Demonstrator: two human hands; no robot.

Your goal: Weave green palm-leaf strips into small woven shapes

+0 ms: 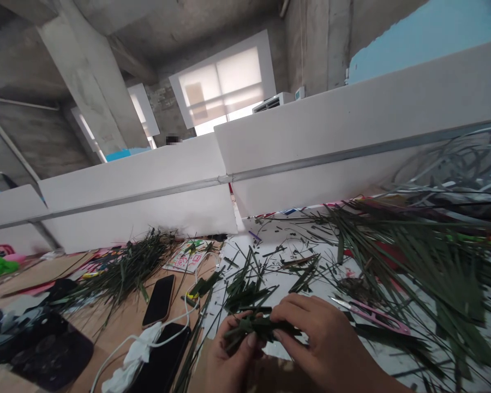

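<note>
Low at the centre, gripped at both ends: a leaf bundle (256,326), dark green, folded thick in the middle, ragged at the tips. In the left hand (231,349), the left end, with thumb pressed on top and fingers curled behind. In the right hand (323,333), the other end, pinched between thumb and forefinger, remaining fingers bent over. No gap to close, with leaf right there under both sets of fingertips.

And the long axis? Running crosswise, hand to hand, with loose points poking out beneath the right fingers. Neither hand clearly nearer, then: left at one end, right at the other, thumbs facing across a short stretch of leaf. Cannot tell the inner order of the folds; too dark, too covered by fingers.

Just beside the right knuckles, pink-handled scissors (357,309), blades angled leftward, handles trailing off to the right, untouched. Beyond the bundle, cut leaf strips (245,292) strewn over a white sheet (272,238). Out to the right, a broad spread of long leaves (429,273). Over to the left, a phone (159,299) lying flat, well apart from the fingers.
</note>
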